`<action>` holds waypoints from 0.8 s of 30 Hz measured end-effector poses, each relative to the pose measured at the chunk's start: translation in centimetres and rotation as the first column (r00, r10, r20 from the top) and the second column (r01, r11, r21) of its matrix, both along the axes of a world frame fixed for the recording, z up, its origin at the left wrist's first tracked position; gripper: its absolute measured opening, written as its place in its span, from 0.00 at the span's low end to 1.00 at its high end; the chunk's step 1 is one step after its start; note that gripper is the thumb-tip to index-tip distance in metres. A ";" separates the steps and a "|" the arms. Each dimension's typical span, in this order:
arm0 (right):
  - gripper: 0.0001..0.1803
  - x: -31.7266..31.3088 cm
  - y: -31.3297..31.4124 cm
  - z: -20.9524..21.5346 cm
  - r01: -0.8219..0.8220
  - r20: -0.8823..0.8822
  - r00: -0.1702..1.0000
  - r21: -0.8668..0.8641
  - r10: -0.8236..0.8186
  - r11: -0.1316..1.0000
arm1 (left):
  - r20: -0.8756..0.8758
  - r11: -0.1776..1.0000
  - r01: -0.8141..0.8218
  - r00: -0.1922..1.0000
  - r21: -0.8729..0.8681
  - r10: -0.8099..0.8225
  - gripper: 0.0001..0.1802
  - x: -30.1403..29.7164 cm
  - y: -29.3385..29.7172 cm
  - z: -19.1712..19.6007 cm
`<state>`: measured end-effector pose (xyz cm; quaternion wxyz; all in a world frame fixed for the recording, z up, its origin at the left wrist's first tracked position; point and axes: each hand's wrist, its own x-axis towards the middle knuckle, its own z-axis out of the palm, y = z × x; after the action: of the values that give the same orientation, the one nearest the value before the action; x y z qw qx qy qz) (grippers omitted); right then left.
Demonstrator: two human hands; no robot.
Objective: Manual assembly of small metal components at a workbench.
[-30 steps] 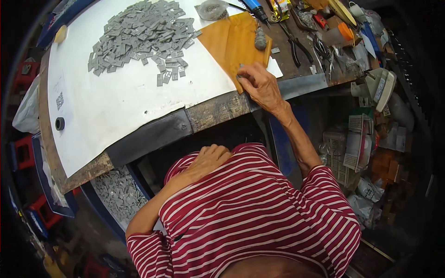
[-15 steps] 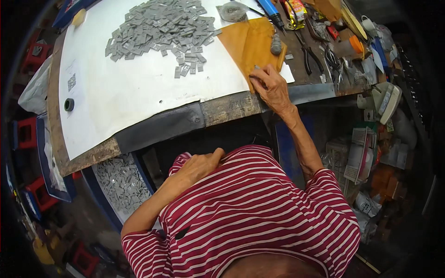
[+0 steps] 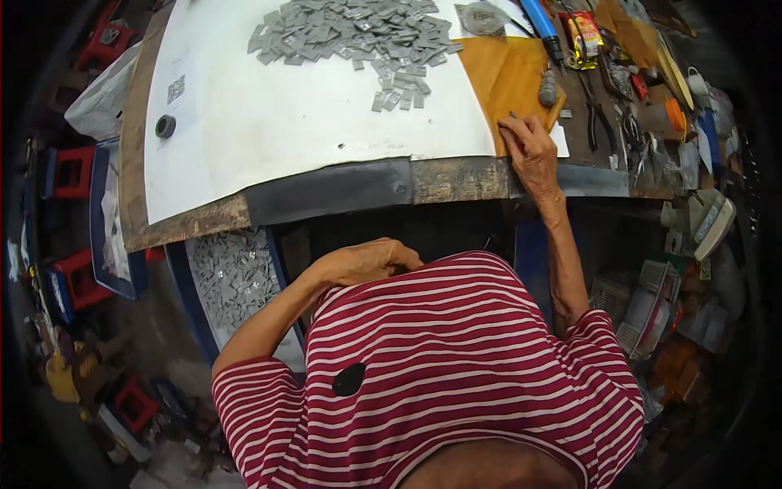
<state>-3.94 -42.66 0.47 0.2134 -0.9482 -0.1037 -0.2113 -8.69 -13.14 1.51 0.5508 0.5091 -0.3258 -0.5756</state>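
Observation:
My right hand (image 3: 533, 159) rests at the near corner of a yellow-brown sheet (image 3: 509, 73) on the table. Its thumb and fingers are closed on a small grey piece (image 3: 511, 116), mostly covered by the fingertips. To its left, a large heap of flat grey rectangular pieces (image 3: 350, 33) lies on white paper (image 3: 269, 102). My left hand (image 3: 366, 262) is below the table's front edge, close against the striped shirt (image 3: 456, 326). Its fingers bend down behind the cloth, so their tips are hidden.
Pliers (image 3: 599, 118), a blue-handled tool (image 3: 542, 28) and assorted small items crowd the table's right side. A dark ring (image 3: 165, 126) sits on the paper at left. Below the edge stands a blue-rimmed tray of grey pieces (image 3: 232, 277). Red stools (image 3: 77, 173) are at far left.
The whole view has swung, so the table appears farther right and higher. My right hand stays at the sheet's corner. My left hand has lifted off the shirt front, its fingers now bent down.

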 end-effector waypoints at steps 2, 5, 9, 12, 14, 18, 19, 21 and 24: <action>0.07 0.0 0.1 -0.1 -0.012 0.015 1.000 0.014 0.011 1.000 | 0.227 0.999 0.009 0.974 0.030 -0.016 0.12 -0.4 0.0 0.0; 0.07 -0.1 0.1 -0.3 -0.004 0.050 0.999 -0.016 0.005 1.000 | 0.419 0.985 -0.009 0.906 0.171 -0.064 0.14 -0.7 -0.3 1.5; 0.09 -0.1 0.4 -0.3 -0.014 0.060 0.998 0.041 0.012 0.999 | 0.564 0.941 0.035 0.793 0.336 -0.231 0.21 -0.3 -0.5 2.2; 0.13 -0.4 -0.1 0.2 0.009 0.017 1.000 0.089 -0.011 0.996 | 0.428 0.975 0.117 0.884 0.190 -0.189 0.26 0.1 0.1 1.6; 0.15 -0.3 -0.4 0.2 0.020 -0.022 1.000 0.153 -0.017 0.988 | 0.396 0.973 0.163 0.892 0.163 -0.216 0.30 0.3 0.3 1.2; 0.14 -0.1 -0.5 0.3 -0.002 0.019 1.000 0.090 0.000 0.996 | 0.494 0.968 0.120 0.842 0.222 -0.218 0.27 0.2 -0.7 1.9; 0.14 0.0 -0.7 0.2 0.004 0.019 1.000 0.088 -0.005 0.996 | 0.501 0.958 0.105 0.834 0.268 -0.232 0.27 0.3 -1.0 2.1; 0.14 0.3 -1.0 0.1 0.005 -0.024 1.000 0.115 -0.003 0.993 | 0.501 0.968 0.073 0.845 0.240 -0.188 0.29 0.1 -1.0 1.8; 0.14 0.5 -1.4 0.0 0.019 -0.071 0.997 0.167 -0.008 0.986 | 0.598 0.980 0.004 0.792 0.198 -0.124 0.27 -0.2 -1.0 1.6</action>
<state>-3.43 -44.02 0.46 0.2944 -0.9344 -0.0717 -0.1874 -8.87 -14.19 3.08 0.3470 0.7048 -0.4470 -0.4278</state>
